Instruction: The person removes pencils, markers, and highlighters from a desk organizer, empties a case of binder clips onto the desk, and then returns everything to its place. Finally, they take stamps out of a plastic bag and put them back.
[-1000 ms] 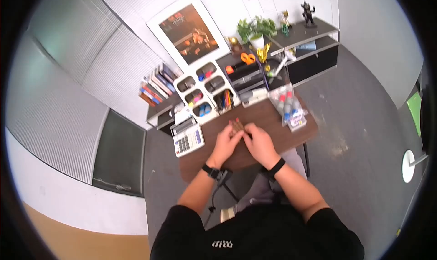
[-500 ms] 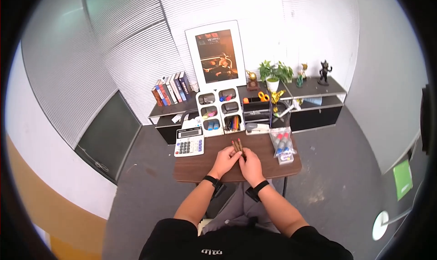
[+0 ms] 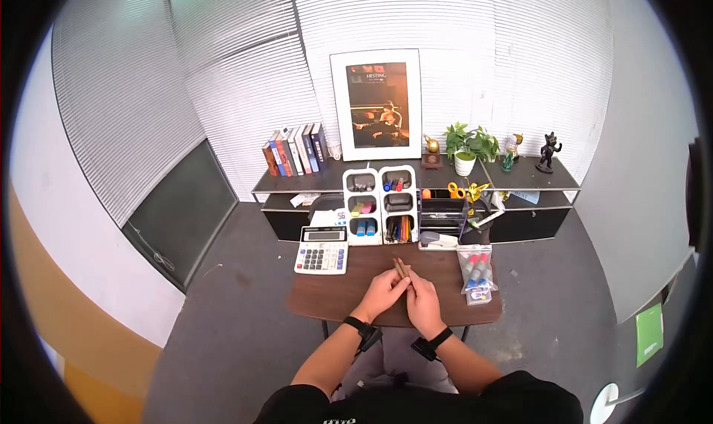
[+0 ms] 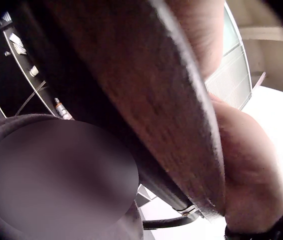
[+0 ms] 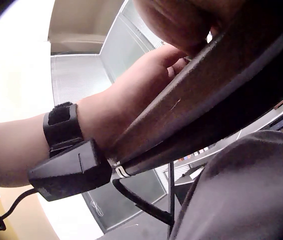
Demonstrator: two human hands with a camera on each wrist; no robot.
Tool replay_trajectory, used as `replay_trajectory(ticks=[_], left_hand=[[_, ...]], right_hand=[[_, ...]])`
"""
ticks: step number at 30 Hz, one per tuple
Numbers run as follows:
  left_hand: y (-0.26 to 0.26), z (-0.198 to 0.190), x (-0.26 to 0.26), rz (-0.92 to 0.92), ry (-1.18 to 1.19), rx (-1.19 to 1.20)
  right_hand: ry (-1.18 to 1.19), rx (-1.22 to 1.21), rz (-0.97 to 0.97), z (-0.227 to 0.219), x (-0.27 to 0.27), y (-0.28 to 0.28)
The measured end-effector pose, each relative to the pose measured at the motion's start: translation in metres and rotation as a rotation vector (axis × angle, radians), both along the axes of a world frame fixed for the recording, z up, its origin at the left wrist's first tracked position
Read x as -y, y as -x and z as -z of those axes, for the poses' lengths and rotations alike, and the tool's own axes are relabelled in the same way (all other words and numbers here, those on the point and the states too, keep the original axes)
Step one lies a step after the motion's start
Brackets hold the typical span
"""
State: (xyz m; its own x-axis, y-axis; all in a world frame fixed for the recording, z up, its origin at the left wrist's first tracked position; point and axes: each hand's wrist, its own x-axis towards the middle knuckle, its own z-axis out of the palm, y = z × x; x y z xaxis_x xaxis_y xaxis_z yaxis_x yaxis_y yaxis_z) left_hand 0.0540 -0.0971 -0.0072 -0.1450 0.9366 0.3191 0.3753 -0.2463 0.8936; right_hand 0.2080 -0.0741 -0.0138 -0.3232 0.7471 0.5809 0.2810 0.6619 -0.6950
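Note:
Both hands meet over the front half of the brown table (image 3: 342, 305). Between them is a small bundle of slim brown pencil-like sticks (image 3: 402, 268), reddish at the far end and pointing away from the body. My left hand (image 3: 385, 290) grips the bundle from the left, its thumb across the near end. Against the bundle's right side, my right hand (image 3: 423, 301) curls its fingers round the lower part. The near ends are hidden in the hands. In the right wrist view, the table edge (image 5: 181, 95) hides the held sticks.
A white calculator (image 3: 322, 252) lies at the table's left. Behind stand white organizers (image 3: 381, 235) with pens and markers, then a stapler (image 3: 438, 239). At the right, a clear bag of markers (image 3: 477, 266) sits by a small box (image 3: 479, 296). A low shelf (image 3: 520, 220) runs behind.
The head view has levelled and shifted, so the table and hands appear lower and farther right. Both hands stay together around the brown sticks throughout.

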Motion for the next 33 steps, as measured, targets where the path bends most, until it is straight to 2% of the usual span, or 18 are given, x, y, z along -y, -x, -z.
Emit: replay_trajectory(ticks=[8,13,18,22,23,24,25,26,27,29,31,33], left_hand=[[0.014,0.011,-0.008,0.067,0.102,0.087],[0.021,0.016,-0.011,0.119,0.184,0.317],[0.024,0.015,-0.010,0.134,0.211,0.444],[0.025,0.003,0.004,0.074,0.223,0.653],[0.027,0.004,0.006,0.053,0.238,0.740],[0.029,0.012,0.003,0.081,0.220,0.851],[0.030,0.012,0.004,0.084,0.231,0.853],[0.032,0.010,0.003,0.101,0.207,0.949],[0.033,0.009,0.003,0.117,0.180,1.045],[0.037,0.010,0.003,0.106,0.158,1.093],[0.041,0.015,0.005,0.122,0.132,1.241],[0.041,0.016,0.007,0.114,0.119,1.247]], right_hand=[[0.002,0.008,0.014,-0.008,0.002,0.001],[-0.002,-0.022,-0.003,-0.015,0.008,0.001],[0.159,-0.080,-0.019,-0.015,0.006,0.000],[0.219,-0.209,0.001,-0.048,-0.007,0.002],[0.131,-0.176,0.023,-0.063,-0.017,0.005],[0.095,-0.041,0.056,-0.095,-0.020,0.008],[0.001,0.072,0.100,-0.113,-0.030,0.016],[-0.091,0.070,0.103,-0.124,-0.044,0.027],[-0.271,0.009,0.077,-0.123,-0.069,0.043],[-0.320,0.256,0.181,-0.129,-0.100,0.062],[-0.475,0.319,0.222,-0.123,-0.127,0.084],[-0.502,0.345,0.225,-0.128,-0.132,0.096]])
